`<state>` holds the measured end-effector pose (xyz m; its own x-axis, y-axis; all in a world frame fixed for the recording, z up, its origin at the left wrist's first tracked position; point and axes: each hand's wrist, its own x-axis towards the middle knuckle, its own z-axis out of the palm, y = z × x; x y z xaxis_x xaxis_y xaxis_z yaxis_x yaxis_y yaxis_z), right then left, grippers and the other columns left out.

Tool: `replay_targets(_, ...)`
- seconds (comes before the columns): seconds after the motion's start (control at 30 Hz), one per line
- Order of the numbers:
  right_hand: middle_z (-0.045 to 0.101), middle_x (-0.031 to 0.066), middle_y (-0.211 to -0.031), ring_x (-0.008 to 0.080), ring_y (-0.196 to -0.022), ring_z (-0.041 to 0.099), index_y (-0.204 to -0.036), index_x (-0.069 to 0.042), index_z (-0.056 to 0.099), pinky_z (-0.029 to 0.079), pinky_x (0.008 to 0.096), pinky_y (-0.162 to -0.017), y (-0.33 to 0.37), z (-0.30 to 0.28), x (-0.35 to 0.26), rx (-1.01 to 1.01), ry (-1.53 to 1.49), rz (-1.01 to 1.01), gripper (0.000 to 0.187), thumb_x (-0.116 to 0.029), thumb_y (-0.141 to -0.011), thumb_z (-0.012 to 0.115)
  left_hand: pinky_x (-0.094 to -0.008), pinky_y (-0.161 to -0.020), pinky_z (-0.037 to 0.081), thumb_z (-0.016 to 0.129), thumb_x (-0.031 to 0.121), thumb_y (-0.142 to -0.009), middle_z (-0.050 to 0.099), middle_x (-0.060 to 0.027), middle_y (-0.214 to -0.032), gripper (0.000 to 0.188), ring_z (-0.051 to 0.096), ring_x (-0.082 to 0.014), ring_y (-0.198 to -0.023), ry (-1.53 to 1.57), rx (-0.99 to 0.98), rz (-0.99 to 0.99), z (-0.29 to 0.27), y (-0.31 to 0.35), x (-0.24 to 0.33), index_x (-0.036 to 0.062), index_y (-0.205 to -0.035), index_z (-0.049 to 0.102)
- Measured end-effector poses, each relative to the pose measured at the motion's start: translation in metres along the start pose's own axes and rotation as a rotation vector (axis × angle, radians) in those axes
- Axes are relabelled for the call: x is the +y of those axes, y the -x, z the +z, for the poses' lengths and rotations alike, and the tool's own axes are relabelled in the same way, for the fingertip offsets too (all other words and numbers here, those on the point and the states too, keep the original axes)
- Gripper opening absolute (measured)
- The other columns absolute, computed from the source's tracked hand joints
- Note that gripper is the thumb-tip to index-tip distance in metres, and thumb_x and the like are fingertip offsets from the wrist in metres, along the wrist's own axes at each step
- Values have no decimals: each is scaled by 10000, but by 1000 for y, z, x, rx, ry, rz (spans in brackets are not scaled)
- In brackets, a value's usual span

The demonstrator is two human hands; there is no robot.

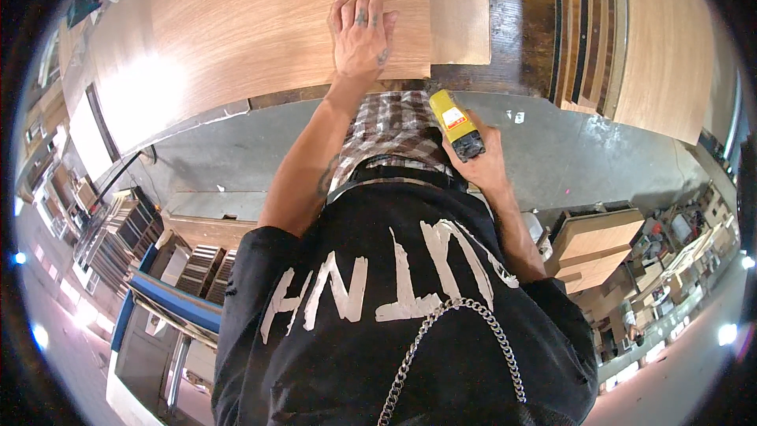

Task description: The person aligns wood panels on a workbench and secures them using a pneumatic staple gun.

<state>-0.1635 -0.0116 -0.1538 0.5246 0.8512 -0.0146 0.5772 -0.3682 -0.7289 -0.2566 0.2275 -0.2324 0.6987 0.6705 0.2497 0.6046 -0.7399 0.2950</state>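
Note:
My left hand (363,35) lies palm down on a wood-grain panel (236,16), a little in from the panel's near edge. Its fingers are stretched forward and nothing is in them. Low at my right side, just off the bench edge, my right hand (486,159) is closed around a nail gun (451,117) with a yellow body and a black end cap. The gun tilts away from me toward the bench. Its handle is mostly hidden under the body and my fingers.
A lighter board (460,8) overlaps the panel's right side on a dark wooden bench top (520,24). Further right stand several narrow strips (587,31) beside another panel (662,47). Grey floor (544,150) runs below. Stacked boards (595,244) are behind me at right.

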Motion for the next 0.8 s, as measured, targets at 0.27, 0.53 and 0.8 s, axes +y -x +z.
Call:
replay_targets(0.27, 621, 213, -969, 366, -877, 606, -1208, -17, 541, 468, 433, -787, 5, -19, 11, -283, -93, 242, 586, -285, -743, 774, -531, -1031, 302, 434, 265, -987, 500, -223, -1287, 533, 450, -416, -1157, 88, -25, -42, -8, -4, 4, 4, -1432, 300)
replay_targets(0.53, 638, 100, -972, 159, -829, 596, -1266, 12, 488, 500, 307, -742, -2, -51, -28, -222, -122, 438, 564, -244, -829, 736, -504, -1055, 318, 460, 213, -978, 406, -280, -1371, 541, 396, -444, -1248, 167, 53, -301, -39, 46, -88, -37, -1422, 276)
replay_targets(0.8, 637, 176, -1107, 242, -1004, 609, -1288, 12, 499, 478, 348, -882, -46, -80, -173, -291, 159, 334, 615, -212, -780, 763, -510, -1000, 326, 607, 207, -860, 444, -210, -1346, 590, 421, -375, -1215, 20, 298, -429, -123, 29, -229, -15, -1362, 389)
